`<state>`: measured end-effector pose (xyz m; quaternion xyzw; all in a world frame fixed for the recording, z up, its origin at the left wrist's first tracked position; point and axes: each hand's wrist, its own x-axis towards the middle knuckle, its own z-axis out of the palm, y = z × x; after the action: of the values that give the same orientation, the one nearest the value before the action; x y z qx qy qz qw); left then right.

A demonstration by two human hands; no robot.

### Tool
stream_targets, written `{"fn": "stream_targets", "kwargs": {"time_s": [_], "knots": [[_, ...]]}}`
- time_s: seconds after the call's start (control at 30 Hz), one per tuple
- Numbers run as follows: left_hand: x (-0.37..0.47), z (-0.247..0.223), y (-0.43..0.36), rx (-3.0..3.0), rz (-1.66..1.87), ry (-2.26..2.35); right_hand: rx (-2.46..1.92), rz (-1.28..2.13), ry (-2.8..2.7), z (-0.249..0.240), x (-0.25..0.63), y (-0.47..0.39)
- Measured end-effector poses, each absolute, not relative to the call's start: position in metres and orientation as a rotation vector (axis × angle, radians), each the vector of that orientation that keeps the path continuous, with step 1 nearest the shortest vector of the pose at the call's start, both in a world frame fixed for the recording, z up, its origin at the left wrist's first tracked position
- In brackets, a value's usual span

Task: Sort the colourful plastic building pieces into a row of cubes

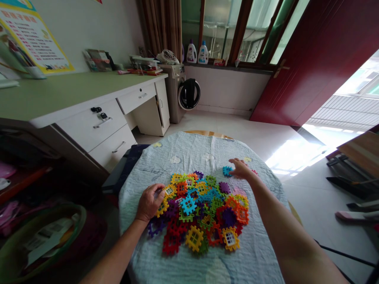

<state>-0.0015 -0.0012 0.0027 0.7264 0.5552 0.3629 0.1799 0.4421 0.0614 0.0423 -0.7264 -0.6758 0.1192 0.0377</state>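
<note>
Across the round tabletop (207, 133), under a pale blue cloth (177, 148), lies a loose heap of notched plastic pieces (188, 204) in many colours, seen from the head. Several overlap or lean at odd angles, so a push at the edge could make the upper ones slide.

The right hand (240, 169) reaches past the heap's far right side, thumb and fingers apart around a blue piece (227, 171) that lies on the cloth, away from the heap. If the fingers come in off-centre, their tips could nudge it away rather than grip it, since nothing stands behind it. The purple piece (224, 187) sits nearer the heap, below that hand, where a low wrist could brush it.

The left hand (150, 202) is curled at the heap's left edge, beside a yellow piece (162, 206); its fingertips are small and partly hidden, so I cannot tell whether they are closed on anything. A quick pull there could drag neighbours along if their teeth catch. The cloth is another weak point: it is soft and wrinkled, and a forearm pressing on it could ruck it up and tilt pieces lying on top.
</note>
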Motion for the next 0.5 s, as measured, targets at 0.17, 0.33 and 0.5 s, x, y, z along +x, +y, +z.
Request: {"fn": "stream_targets", "kwargs": {"time_s": [0.17, 0.33, 0.5], "knots": [[-0.002, 0.003, -0.001, 2.060, 1.032, 1.561, -2.196, 0.287, -1.897, 0.054, 0.466, 0.055], [-0.002, 0.002, -0.001, 2.059, 1.021, 1.565, -2.123, 0.288, -1.859, 0.052, 0.460, 0.049], [-0.002, 0.000, -0.001, 2.044, 1.023, 1.561, -1.982, 0.333, -1.900, 0.046, 0.432, 0.035]]}}
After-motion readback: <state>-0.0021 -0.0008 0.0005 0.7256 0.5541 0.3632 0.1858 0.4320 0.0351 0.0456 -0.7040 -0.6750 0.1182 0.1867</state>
